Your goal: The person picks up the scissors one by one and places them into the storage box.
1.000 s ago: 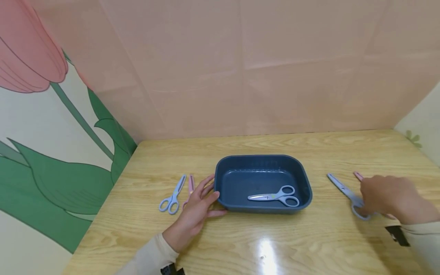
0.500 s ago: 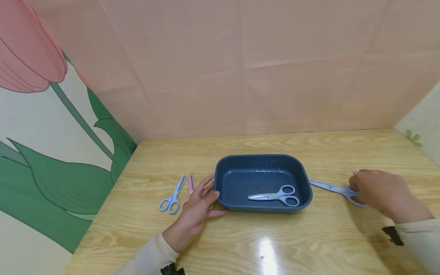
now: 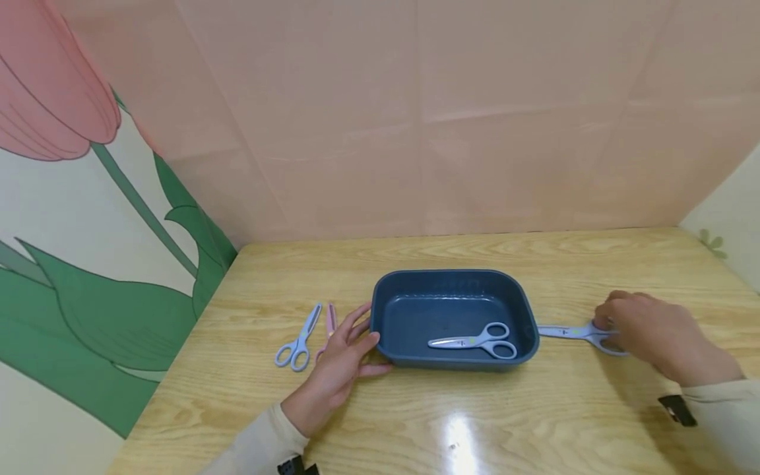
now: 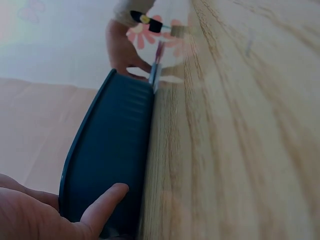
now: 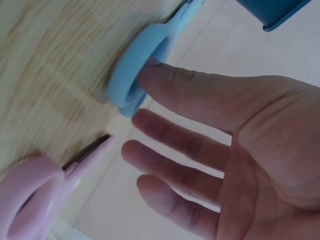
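A dark blue rectangular plastic tub (image 3: 398, 362) sits mid-table with a pair of light blue scissors (image 3: 469, 341) lying inside it. My left hand (image 3: 334, 373) rests against the tub's left end, fingers spread along the outer wall. To the right, my right hand (image 3: 662, 333) holds another pair of light blue scissors (image 3: 564, 331) by the handles, the blades pointing left at the tub's right wall. In the right wrist view, the thumb sits in a handle loop of these blue scissors (image 5: 131, 65). Pink scissors (image 5: 35, 195) lie just below that hand, hidden from the head view.
Left of the tub lie light blue scissors (image 3: 299, 343) and pink scissors (image 3: 330, 319), the pink pair partly covered by my left hand. A pink backdrop (image 3: 415, 132) rises behind the wooden table (image 3: 415, 422), and a flower-patterned panel (image 3: 136, 264) borders the left side.
My right hand has shifted slightly left with the light blue scissors, whose blades have swung round to point left at the tub. The left hand and tub have stayed put.
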`<state>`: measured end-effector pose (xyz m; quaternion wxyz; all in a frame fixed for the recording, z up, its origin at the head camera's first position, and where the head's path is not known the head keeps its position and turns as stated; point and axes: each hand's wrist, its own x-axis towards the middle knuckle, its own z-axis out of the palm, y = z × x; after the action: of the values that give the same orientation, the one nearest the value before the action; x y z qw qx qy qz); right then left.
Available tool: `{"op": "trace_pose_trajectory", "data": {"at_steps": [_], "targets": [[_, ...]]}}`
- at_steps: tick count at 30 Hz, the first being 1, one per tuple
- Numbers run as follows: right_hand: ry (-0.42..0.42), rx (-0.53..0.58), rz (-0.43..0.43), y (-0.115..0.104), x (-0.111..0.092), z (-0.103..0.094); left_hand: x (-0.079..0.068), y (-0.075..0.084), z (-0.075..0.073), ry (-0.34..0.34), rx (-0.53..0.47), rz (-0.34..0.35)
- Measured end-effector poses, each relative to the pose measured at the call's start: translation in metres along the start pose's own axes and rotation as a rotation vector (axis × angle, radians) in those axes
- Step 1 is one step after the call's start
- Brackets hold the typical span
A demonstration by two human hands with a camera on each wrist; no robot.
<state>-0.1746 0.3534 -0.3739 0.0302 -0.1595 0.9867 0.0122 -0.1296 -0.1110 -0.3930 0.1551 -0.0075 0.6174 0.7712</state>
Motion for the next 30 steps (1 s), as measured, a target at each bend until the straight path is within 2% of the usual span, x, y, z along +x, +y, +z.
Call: {"op": "trace_pose_trajectory", "data": {"at_steps": [10, 18, 25, 30], "targets": [[0.014, 0.018, -0.012, -0.003, 0.001, -0.003, -0.001, -0.001, 0.000, -0.002, 0.001, 0.001], [-0.010, 0.108, -0.013, -0.001, 0.000, -0.006, -0.001, -0.001, 0.002, -0.014, 0.000, 0.005], [0.069, 0.148, -0.087, -0.004, 0.003, -0.009, -0.001, -0.001, 0.001, -0.010, 0.001, 0.007], [0.086, 0.180, -0.085, -0.004, 0.005, -0.011, 0.000, 0.000, 0.000, -0.008, -0.003, 0.009]]}}
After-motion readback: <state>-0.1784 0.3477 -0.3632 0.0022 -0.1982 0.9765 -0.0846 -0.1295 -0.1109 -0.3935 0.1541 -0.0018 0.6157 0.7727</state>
